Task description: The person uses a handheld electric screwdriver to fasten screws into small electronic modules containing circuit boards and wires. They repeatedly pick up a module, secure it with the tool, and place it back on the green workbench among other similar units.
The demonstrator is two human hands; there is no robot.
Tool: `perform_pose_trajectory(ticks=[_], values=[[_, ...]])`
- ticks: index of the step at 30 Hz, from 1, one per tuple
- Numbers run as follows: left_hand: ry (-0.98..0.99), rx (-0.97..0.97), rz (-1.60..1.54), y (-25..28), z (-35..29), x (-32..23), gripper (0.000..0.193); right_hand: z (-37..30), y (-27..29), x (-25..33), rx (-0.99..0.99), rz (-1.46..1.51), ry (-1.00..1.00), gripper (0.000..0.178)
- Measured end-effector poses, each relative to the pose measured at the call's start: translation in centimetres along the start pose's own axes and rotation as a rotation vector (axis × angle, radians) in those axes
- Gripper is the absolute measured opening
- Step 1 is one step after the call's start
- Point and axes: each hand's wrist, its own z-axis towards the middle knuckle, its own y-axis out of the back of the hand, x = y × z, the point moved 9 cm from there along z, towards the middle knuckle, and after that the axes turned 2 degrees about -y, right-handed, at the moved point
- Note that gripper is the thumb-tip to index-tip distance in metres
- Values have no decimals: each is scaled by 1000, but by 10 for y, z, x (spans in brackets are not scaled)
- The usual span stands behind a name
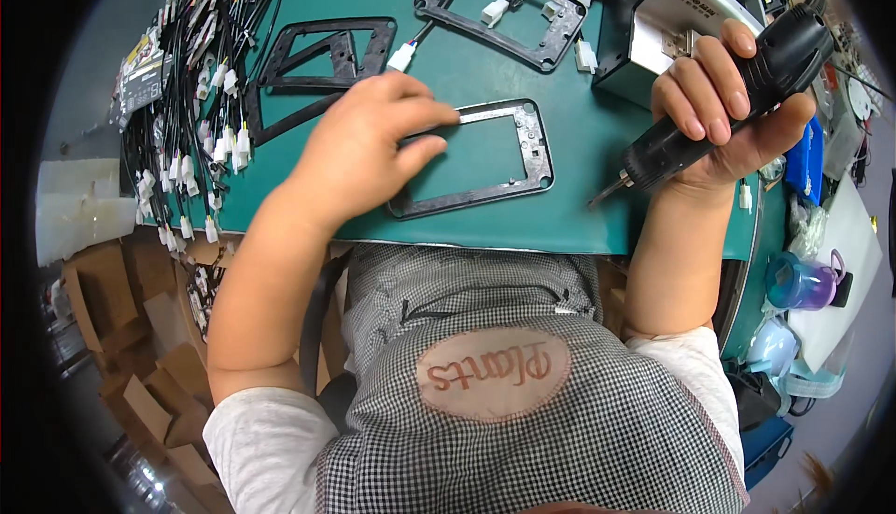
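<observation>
Frame (535, 145) lay on the green mat (579, 108), at the near edge, right of my left hand (369, 140) and in front of my body. It was black, rectangular and thin-walled, with rounded corners and a large rectangular opening through which the mat showed green. It lay flat and slightly askew, its right end farther from me than its left. The right end was the broadest part I could see, mottled grey-black, with small holes and a little squarish recess. Light glinted along the far rim. My hand covered the far left corner, so I could not judge that part.

Left hand: fingers bent over that corner, index finger along the far rim, thumb apart from it; slightly blurred. Whether I was pinching the rim or only resting on it, I cannot tell.

Right hand (723, 108): wrapped firmly round a black driver (665, 152), raised to the right of the frame and well apart from it. The bit (609, 190) slanted down toward the near left.

Far side: a similar spare frame (562, 33). Left: bundled cables (201, 66) with white connectors.
</observation>
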Motion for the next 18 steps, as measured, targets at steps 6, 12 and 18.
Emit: perform_pose_trajectory(ticks=[6,12,18], values=[[144,7,115,-20,-14,-8,24,-3,5,6,-40,21,20,54],[124,148,-84,-19,-27,-28,25,-4,7,9,-51,25,34,54],[-305,-15,34,-13,-23,-43,26,-4,8,9,-77,38,51,54]])
